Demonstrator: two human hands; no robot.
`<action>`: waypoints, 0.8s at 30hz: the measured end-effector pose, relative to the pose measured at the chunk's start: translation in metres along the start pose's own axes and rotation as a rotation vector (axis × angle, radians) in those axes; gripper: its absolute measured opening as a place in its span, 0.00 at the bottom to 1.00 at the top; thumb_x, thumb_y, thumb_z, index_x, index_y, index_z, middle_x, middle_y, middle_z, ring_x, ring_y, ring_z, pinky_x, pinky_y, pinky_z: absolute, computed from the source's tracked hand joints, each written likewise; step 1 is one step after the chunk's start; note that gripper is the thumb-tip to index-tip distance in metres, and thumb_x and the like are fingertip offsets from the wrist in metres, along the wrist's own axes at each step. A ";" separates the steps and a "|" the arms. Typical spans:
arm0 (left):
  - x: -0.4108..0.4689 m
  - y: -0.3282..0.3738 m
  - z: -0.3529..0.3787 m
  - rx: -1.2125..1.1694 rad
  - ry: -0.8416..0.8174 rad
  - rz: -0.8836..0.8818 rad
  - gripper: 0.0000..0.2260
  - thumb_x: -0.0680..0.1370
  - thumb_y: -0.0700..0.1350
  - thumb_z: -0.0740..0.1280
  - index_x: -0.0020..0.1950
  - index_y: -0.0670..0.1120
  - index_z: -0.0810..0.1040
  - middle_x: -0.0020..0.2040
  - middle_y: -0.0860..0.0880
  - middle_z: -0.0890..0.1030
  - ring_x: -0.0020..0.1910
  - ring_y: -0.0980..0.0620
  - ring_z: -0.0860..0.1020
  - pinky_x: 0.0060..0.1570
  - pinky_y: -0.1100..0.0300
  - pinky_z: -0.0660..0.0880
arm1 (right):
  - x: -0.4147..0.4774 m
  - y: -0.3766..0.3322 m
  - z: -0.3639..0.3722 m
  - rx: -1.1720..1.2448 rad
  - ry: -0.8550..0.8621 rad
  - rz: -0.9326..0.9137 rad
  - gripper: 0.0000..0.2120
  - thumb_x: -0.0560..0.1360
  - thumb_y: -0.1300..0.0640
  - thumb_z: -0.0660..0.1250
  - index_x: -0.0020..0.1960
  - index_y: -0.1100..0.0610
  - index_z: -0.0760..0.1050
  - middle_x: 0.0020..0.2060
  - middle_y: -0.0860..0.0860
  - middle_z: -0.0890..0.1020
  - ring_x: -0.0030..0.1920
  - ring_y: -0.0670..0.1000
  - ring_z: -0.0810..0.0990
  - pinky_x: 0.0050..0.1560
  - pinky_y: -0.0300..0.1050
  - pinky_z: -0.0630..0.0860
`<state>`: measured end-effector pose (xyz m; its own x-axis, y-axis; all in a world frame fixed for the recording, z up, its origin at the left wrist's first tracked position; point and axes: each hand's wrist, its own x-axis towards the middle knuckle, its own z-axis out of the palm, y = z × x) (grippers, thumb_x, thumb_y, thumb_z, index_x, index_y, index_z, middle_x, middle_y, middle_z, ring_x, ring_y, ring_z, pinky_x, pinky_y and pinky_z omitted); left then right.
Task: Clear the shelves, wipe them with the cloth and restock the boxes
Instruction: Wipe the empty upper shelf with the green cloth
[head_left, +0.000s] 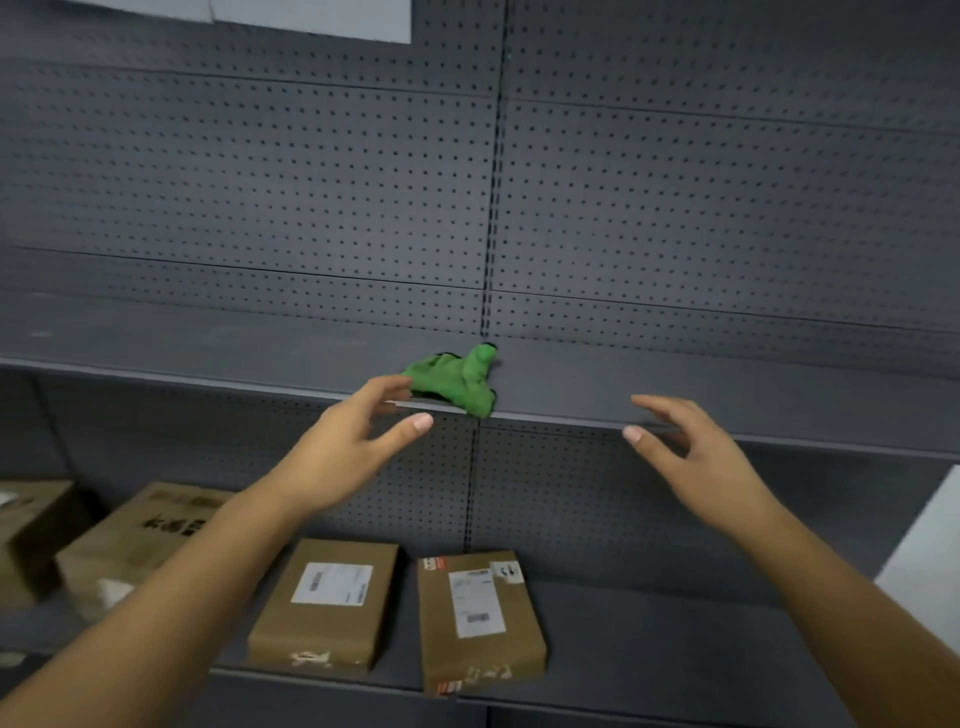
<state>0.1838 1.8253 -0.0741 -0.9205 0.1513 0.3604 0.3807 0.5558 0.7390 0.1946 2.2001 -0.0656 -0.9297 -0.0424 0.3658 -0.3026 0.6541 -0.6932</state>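
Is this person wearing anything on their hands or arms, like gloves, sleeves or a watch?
No. The left hand and right hand are bare: no gloves or rings show. The left forearm and right forearm are bare to the picture's edge, with no sleeves, watch or bracelet. The thumbnails look short and plain.

Grey pegboard back panel (260, 182) fills the upper frame. Slotted upright (492, 208) runs down center. White sheet (311, 21) at top left, cut off by frame edge. Pale panel (930, 561) at lower right edge, also cropped.
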 end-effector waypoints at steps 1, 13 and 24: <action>0.002 -0.010 -0.013 0.009 0.015 -0.011 0.35 0.72 0.73 0.63 0.74 0.57 0.69 0.68 0.61 0.75 0.68 0.62 0.73 0.70 0.50 0.71 | 0.008 -0.008 0.011 0.006 -0.010 -0.003 0.29 0.73 0.34 0.64 0.71 0.41 0.72 0.68 0.39 0.72 0.70 0.42 0.69 0.73 0.48 0.66; 0.032 -0.092 -0.122 0.100 0.136 -0.074 0.30 0.76 0.66 0.60 0.75 0.53 0.69 0.67 0.60 0.74 0.67 0.56 0.73 0.68 0.51 0.72 | 0.088 -0.073 0.104 -0.098 -0.035 -0.010 0.25 0.78 0.38 0.62 0.73 0.44 0.71 0.71 0.42 0.71 0.68 0.41 0.67 0.67 0.44 0.64; 0.067 -0.164 -0.164 0.310 0.190 -0.140 0.24 0.79 0.64 0.60 0.73 0.58 0.71 0.70 0.58 0.75 0.68 0.55 0.73 0.64 0.49 0.73 | 0.150 -0.107 0.152 -0.333 -0.303 -0.102 0.35 0.73 0.27 0.54 0.78 0.37 0.61 0.78 0.37 0.59 0.74 0.40 0.61 0.73 0.44 0.61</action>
<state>0.0744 1.6099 -0.0779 -0.9177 -0.0816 0.3887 0.1809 0.7854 0.5920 0.0555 2.0094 -0.0310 -0.9331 -0.3057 0.1891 -0.3579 0.8401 -0.4076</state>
